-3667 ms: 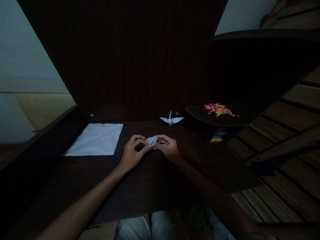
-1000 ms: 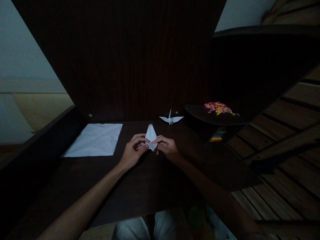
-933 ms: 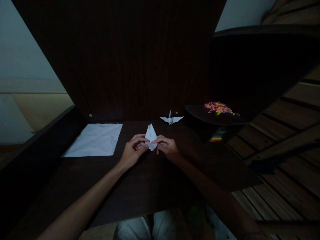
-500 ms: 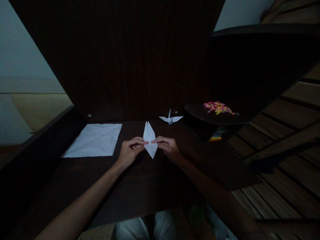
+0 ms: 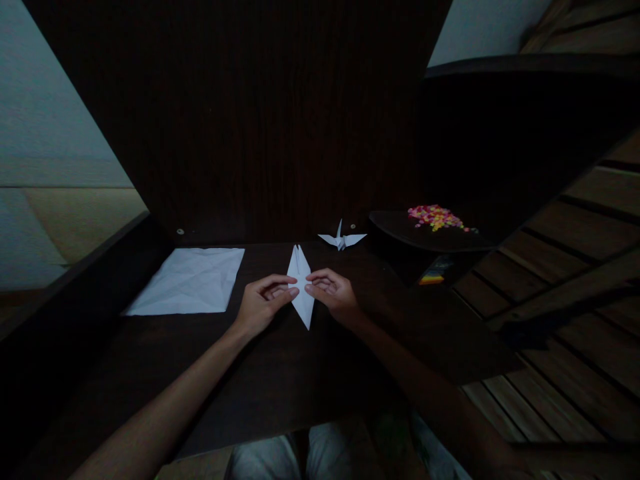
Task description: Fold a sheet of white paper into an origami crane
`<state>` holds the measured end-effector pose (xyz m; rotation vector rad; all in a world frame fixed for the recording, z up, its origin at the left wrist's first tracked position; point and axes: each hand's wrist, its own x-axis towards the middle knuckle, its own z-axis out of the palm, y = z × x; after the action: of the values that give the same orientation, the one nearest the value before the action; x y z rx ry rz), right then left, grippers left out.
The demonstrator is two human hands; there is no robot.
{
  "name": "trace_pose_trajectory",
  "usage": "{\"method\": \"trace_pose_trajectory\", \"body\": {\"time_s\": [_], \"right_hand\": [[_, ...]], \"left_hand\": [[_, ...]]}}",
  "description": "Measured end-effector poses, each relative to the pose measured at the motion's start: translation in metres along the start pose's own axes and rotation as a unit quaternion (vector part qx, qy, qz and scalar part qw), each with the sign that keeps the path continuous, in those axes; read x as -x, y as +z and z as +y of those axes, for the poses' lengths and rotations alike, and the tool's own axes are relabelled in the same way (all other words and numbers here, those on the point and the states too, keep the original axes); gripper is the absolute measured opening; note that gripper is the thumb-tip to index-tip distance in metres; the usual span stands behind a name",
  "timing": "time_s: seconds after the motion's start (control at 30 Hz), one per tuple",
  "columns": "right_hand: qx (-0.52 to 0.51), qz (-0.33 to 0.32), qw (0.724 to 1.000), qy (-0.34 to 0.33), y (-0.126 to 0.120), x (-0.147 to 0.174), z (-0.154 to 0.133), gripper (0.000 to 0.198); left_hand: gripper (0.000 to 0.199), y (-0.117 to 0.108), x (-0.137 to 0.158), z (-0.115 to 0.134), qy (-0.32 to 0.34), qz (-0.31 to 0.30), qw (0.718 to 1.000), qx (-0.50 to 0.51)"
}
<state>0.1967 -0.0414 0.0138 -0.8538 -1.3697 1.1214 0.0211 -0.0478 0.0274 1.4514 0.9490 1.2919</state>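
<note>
Between my two hands is a white folded paper (image 5: 303, 307), a long diamond with a split tip at the far end and a single point toward me. My left hand (image 5: 261, 301) pinches its left edge, thumb and index finger on the upper face. On the opposite edge, my right hand (image 5: 337, 295) grips it the same way. The other fingers curl beneath or beside the paper, partly hidden. Beyond my right hand, a finished white paper crane (image 5: 341, 241) stands with wings spread, near the back panel.
White creased paper sheets (image 5: 193, 280) lie on the dark desk (image 5: 280, 387) at the left. A heap of small pink, red and yellow pieces (image 5: 437, 217) rests on a rounded shelf (image 5: 395, 223) at the right. Below that shelf is a rainbow-striped item (image 5: 432, 277). A tall panel (image 5: 270, 120) closes the back.
The paper's near point has dropped down toward me, so the diamond looks longer. My thumbs have shifted onto its face near the middle. The crane and sheets are unmoved.
</note>
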Motion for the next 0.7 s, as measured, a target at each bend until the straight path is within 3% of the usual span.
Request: {"method": "trace_pose_trajectory", "body": {"time_s": [0.4, 0.7], "right_hand": [[0.022, 0.018, 0.999, -0.016, 0.0015, 0.0021, 0.0031, 0.031], [0.016, 0.021, 1.000, -0.016, -0.0005, 0.0013, -0.0001, 0.023]], "left_hand": [[0.037, -0.0008, 0.0001, -0.0004, -0.009, -0.030, 0.999, 0.024], [0.037, 0.0022, 0.0018, -0.0016, 0.000, -0.038, 0.998, 0.043]]}}
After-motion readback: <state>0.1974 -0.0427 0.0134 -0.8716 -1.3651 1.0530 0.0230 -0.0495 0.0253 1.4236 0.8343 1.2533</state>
